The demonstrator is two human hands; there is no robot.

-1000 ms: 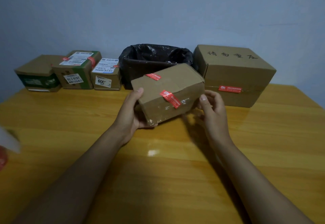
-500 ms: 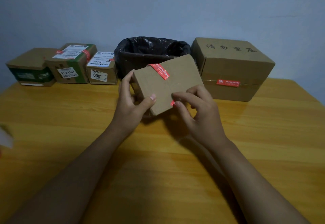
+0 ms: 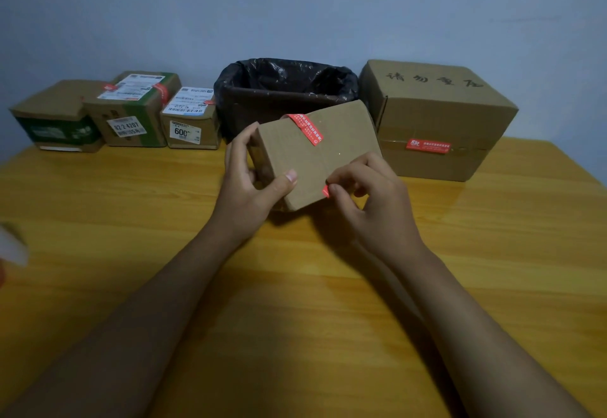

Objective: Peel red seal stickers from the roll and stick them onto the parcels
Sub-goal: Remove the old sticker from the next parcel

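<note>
A: Where do we stand with the parcel point(image 3: 315, 158)?

B: We hold it tilted above the table point(image 3: 131, 220), between our hands. Our left hand point(image 3: 249, 184) grips its left end, thumb across the near face and fingers wrapped behind. Our right hand point(image 3: 368, 194) is curled at the lower right edge, fingertips pressing or pinching the second red sticker point(image 3: 325, 191), of which only a sliver shows beside the fingers.

A: And the first one?

B: One red seal sticker point(image 3: 305, 128) already lies flat across the top edge, beyond our left thumb. So this parcel looks nearly finished; the second seal probably just needs smoothing down.

A: What about the others?

B: The big box point(image 3: 437, 122) beyond our right hand carries a red seal on its front. Of the three small boxes point(image 3: 131, 112) beyond our left hand, at least two show red strips; we cannot tell for the leftmost. The roll isn't clearly visible, only a pale blur at the far left point(image 3: 13, 246), well outside our left arm, so we cannot say how many stickers remain.

A: Room to move?

B: Plenty of bare table beneath and in front of our arms. Directly behind the parcel stands the bin with the black liner point(image 3: 285, 89), close to the parcel's far edge, so we'd judge it wiser to set the parcel down towards us or sideways.
</note>
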